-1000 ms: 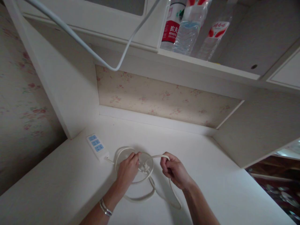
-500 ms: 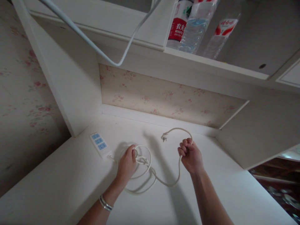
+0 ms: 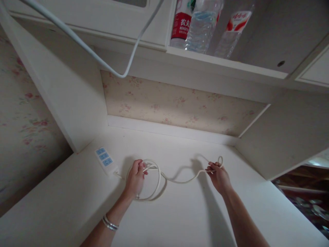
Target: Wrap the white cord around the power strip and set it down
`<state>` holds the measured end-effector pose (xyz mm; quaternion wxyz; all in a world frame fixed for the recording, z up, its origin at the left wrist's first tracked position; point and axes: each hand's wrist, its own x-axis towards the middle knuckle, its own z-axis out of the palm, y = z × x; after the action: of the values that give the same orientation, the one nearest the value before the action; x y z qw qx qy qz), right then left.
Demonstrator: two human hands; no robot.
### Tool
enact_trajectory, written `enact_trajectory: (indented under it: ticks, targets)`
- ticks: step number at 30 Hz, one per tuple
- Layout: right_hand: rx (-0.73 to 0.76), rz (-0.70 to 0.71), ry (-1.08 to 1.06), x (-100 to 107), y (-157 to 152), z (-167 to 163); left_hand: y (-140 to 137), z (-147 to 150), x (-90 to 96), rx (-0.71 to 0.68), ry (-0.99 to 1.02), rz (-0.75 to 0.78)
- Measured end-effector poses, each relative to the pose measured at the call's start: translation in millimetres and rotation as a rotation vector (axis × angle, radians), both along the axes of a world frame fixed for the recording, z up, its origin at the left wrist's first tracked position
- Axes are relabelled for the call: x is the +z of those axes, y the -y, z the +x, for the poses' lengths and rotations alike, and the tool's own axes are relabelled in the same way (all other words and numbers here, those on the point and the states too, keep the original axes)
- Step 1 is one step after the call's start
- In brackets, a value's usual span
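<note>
A white power strip [image 3: 105, 159] with blue socket faces lies on the white desktop at the left. Its cream cord [image 3: 181, 182] runs into loose loops and on toward the right. My left hand [image 3: 136, 176], with a silver bracelet at the wrist, is closed around the coiled loops. Farther right, my right hand [image 3: 218, 175] pinches the cord near its end, and a small loop of cord stands up above the fingers. The plug is hidden by this hand or too small to make out. Between the two hands a single length of cord sags slightly.
Overhead, a shelf [image 3: 228, 65] holds a red-labelled bottle [image 3: 181, 25] and other clear plastic bottles [image 3: 202, 29]. A pale bent rod [image 3: 89, 51] crosses the upper left foreground. Cabinet side panels [image 3: 51, 79] flank the desktop, with floral wallpaper [image 3: 180, 104] behind.
My right hand has moved right and slightly down, drawing the cord between the hands straighter. The plug, seen before above the desk, no longer shows. My left hand still holds the loops.
</note>
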<state>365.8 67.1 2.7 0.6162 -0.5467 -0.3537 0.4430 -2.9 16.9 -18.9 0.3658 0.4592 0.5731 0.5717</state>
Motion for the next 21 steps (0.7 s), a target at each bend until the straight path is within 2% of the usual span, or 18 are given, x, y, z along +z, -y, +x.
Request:
enact_trajectory:
  ticks: [6, 9, 13, 16, 19, 21]
  targets:
    - [-0.017, -0.192, 0.265, -34.3, -4.5, 7.8, -3.9, -3.4, 8.4, -0.122, 0.427, -0.091]
    - [0.025, -0.283, 0.414, -44.7, -11.2, 14.0, -5.3, -7.6, 11.1, -0.208, 0.504, -0.126]
    - [0.073, -0.358, 0.502, -47.3, -17.7, 18.5, -6.9, -14.3, 19.7, -0.293, 0.576, -0.155]
    - [0.068, -0.345, 0.487, -45.2, -15.8, 14.7, -11.4, -21.4, 30.6, -0.331, 0.531, -0.266]
    - [0.028, -0.287, 0.412, -41.7, -8.8, 9.1, -18.8, -28.5, 39.2, -0.363, 0.380, -0.413]
    - [-0.016, -0.261, 0.340, -39.2, -4.0, 8.0, -23.4, -32.1, 41.6, -0.374, 0.257, -0.395]
